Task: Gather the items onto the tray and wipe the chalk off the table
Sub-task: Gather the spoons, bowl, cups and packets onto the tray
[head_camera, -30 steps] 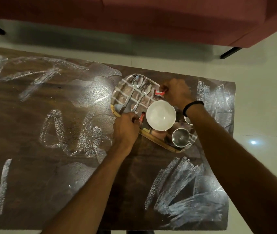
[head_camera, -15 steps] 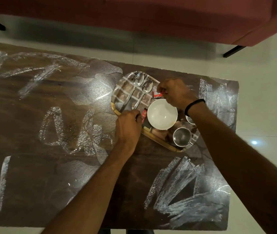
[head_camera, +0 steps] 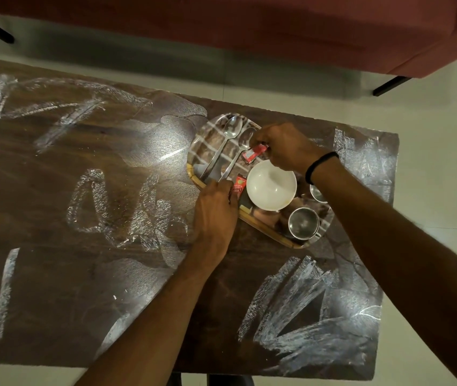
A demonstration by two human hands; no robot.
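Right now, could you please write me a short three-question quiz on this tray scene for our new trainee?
1. True or false: the white bowl stands on the tray.
2. How many spoons lie on the tray?
A. one
B. two
C. four
3. Fill in: the right hand pinches a small red ____ above the bowl.

Key:
1. True.
2. B: the left spoon and the right spoon lie side by side.
3. Packet. A second packet lies by the left hand. Chalk is not yet wiped off the table.
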